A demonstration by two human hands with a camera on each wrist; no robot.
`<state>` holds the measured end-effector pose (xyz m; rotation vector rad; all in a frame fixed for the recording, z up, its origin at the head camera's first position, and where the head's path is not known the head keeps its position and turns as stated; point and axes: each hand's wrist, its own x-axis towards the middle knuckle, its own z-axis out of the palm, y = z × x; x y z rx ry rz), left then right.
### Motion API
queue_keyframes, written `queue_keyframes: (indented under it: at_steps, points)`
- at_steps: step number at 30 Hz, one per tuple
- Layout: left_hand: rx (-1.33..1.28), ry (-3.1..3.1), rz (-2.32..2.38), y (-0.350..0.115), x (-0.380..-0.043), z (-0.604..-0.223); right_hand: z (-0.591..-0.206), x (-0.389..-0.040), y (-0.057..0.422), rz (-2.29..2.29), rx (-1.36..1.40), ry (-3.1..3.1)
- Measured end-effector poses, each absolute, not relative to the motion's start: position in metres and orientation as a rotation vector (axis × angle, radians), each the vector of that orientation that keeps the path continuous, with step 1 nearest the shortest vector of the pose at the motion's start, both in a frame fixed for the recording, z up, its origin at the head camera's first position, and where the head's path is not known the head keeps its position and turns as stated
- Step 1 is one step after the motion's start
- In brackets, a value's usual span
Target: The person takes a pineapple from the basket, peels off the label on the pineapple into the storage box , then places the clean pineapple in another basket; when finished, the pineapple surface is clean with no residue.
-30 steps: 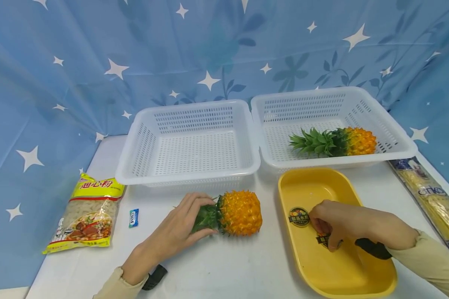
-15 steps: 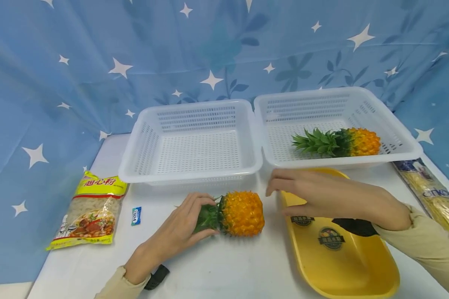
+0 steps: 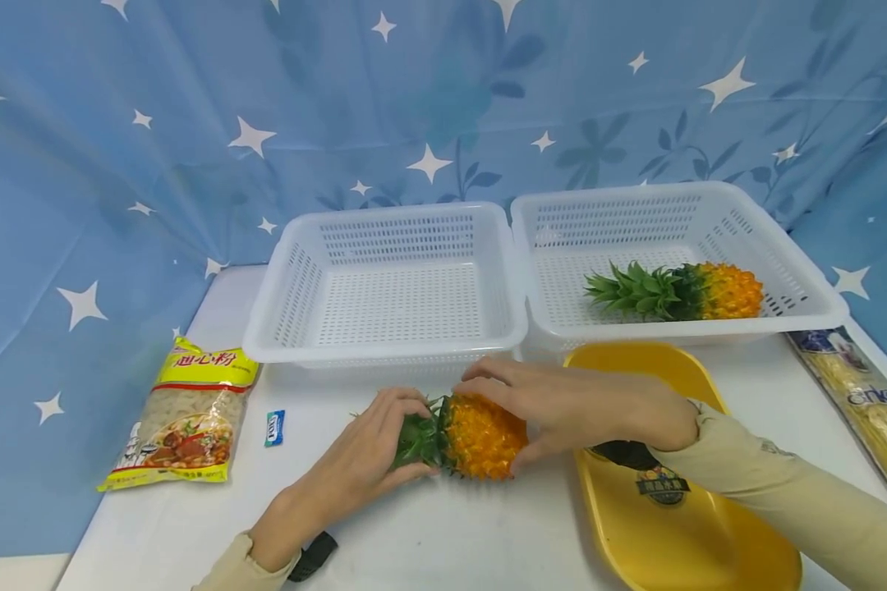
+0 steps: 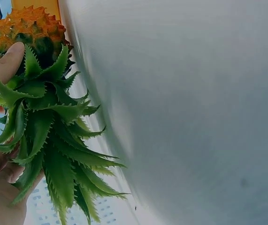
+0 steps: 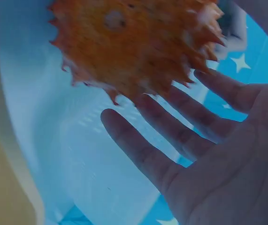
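Note:
A small orange pineapple with a green leafy crown lies on the white table. My left hand grips it at the crown; in the left wrist view its thumb presses near where the leaves meet the fruit. Over the fruit's right side reaches my right hand, thumb and fingers spread about it. From the right wrist, its fingers appear fairly straight beside the spiky base; whether they touch it I cannot tell. A second pineapple lies in the right white basket.
Left of that basket stands another white basket. A yellow basin sits under my right forearm. At the left lie a yellow-topped food bag and a small blue packet. A pasta pack lies far right.
My right hand has left the yellow basin and moved left to the pineapple's fruit. My left hand stays on the crown. The view has shifted slightly.

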<state>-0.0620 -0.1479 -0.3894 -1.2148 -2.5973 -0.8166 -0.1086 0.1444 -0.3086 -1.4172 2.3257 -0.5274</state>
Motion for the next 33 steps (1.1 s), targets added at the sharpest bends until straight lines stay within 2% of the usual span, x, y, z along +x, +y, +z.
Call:
queue_keyframes:
  at_steps: [25,33]
  points:
    - [-1.250,-2.650,-0.807,-0.147,-0.063,-0.382,-0.331,-0.097,0.137,-0.657,-1.381,2.398]
    - [-1.297,-2.599,-0.774,-0.146,-0.060,-0.382,-0.333,-0.092,0.140,-0.617,-1.493,2.471]
